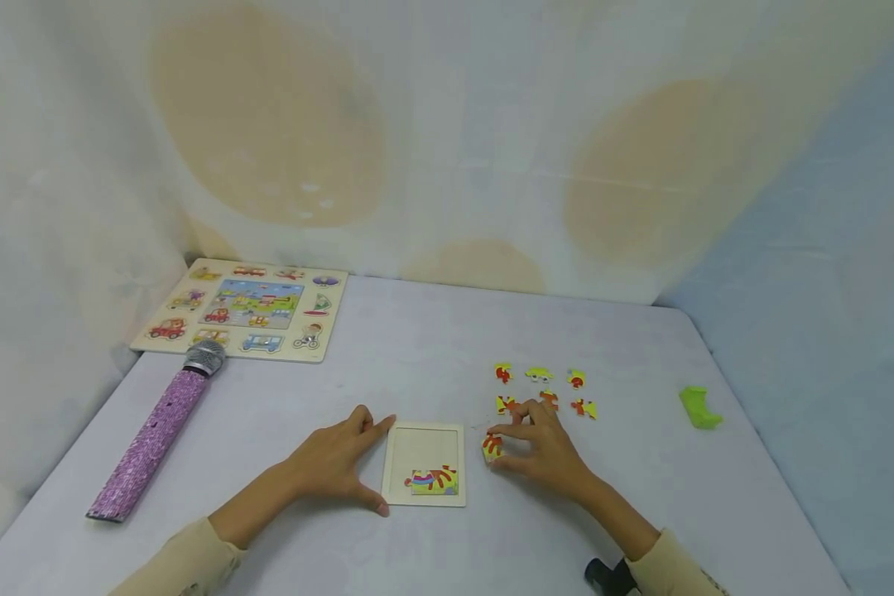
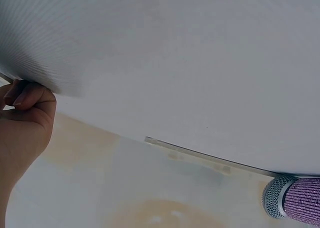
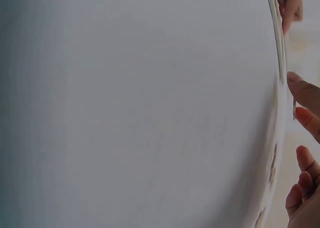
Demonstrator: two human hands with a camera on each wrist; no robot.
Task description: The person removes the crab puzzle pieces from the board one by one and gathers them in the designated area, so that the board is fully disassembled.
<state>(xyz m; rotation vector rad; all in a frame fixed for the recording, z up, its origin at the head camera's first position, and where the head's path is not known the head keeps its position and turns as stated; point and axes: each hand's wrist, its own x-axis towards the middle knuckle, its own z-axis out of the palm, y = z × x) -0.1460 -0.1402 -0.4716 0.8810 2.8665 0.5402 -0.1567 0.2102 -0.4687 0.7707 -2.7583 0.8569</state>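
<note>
A small square wooden puzzle tray (image 1: 425, 502) lies on the table, with joined puzzle pieces (image 1: 434, 481) at its lower right showing red, yellow and a rainbow. My left hand (image 1: 335, 460) is spread at the tray's left side, forefinger by the upper corner and thumb by the lower one. To the right of the tray, my right hand (image 1: 542, 454) pinches a yellow-and-red puzzle piece (image 1: 492, 448) between thumb and fingers. Beyond that hand lie several loose pieces in two rows, among them a yellow car-like piece (image 1: 539, 374); the hand partly covers the nearer row.
At the back left lies a large wooden vehicle puzzle board (image 1: 309, 353). A purple glittery microphone (image 1: 152, 439) rests against its near edge. A green crumpled-looking piece (image 1: 699, 407) is on the right, and a black object (image 1: 607, 577) lies by the right sleeve. Curtains border the table.
</note>
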